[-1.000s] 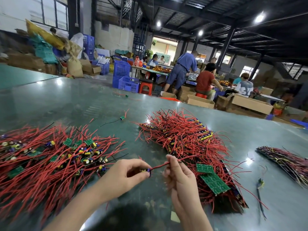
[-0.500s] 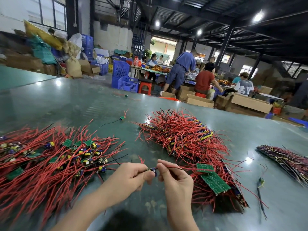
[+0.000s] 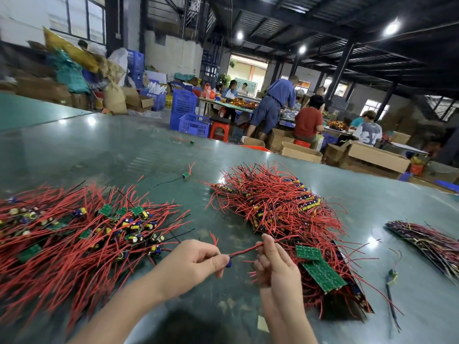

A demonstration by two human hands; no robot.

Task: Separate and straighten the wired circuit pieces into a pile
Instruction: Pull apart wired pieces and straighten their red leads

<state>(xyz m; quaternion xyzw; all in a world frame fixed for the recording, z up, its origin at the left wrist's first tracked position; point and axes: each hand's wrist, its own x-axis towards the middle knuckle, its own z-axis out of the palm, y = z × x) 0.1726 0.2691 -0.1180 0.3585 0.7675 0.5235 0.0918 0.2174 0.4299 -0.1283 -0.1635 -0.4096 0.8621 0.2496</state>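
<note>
My left hand [image 3: 193, 263] pinches the small board end of one wired circuit piece [image 3: 244, 250]. Its red wires run up and right into my right hand [image 3: 275, 264], which pinches them between thumb and fingers. Both hands hover above the green table [image 3: 99, 155] between two heaps. At the left lies a spread pile of red-wired pieces [image 3: 74, 234] with small green boards and yellow parts. To the right sits a tangled heap of red-wired pieces [image 3: 278, 209], with green circuit boards [image 3: 320, 271] on its near end.
A darker bundle of wired strips [image 3: 427, 242] lies at the far right. Loose single pieces sit mid-table [image 3: 185, 175] and near the right edge [image 3: 392, 274]. Beyond the table stand blue crates [image 3: 188, 112], cardboard boxes [image 3: 372, 157] and several seated workers.
My right hand slid right along the red wires, away from my left hand, so a longer stretch of wire now shows taut between them. The camera view tilted slightly.
</note>
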